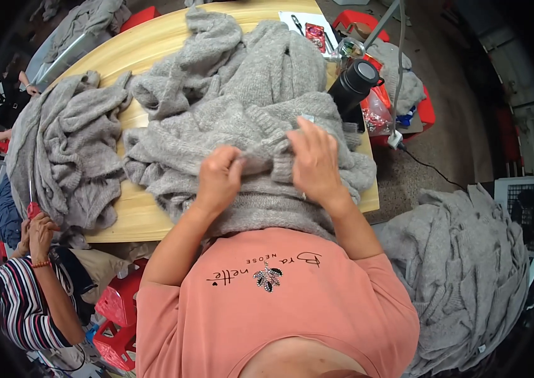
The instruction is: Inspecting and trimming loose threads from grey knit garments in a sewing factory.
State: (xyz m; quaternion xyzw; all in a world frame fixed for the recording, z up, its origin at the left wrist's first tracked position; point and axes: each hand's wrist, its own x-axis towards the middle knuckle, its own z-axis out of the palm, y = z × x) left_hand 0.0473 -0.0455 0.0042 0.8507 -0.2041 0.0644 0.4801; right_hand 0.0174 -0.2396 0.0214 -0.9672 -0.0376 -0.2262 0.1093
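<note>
A grey knitted sweater (242, 205) lies bunched at the near edge of the wooden table, against my body. My left hand (220, 177) is closed on a fold of its knit, thumb against the curled fingers. To the right, my right hand (315, 162) has its fingers bent over a ribbed part of the same sweater and pinches the knit. A stretch of fabric runs between the two hands. Just beyond the right fingertips a small pale tag (308, 118) shows. What lies under the fingers is hidden. More grey knitwear (273, 63) is heaped beyond my hands.
A pile of grey knits (68, 145) hangs over the table's left side. There a co-worker's hands (41, 233) hold a red-handled tool. A black bottle (355, 85) stands at the right edge, near a red crate (427, 110). A large grey heap (456, 283) sits right of me.
</note>
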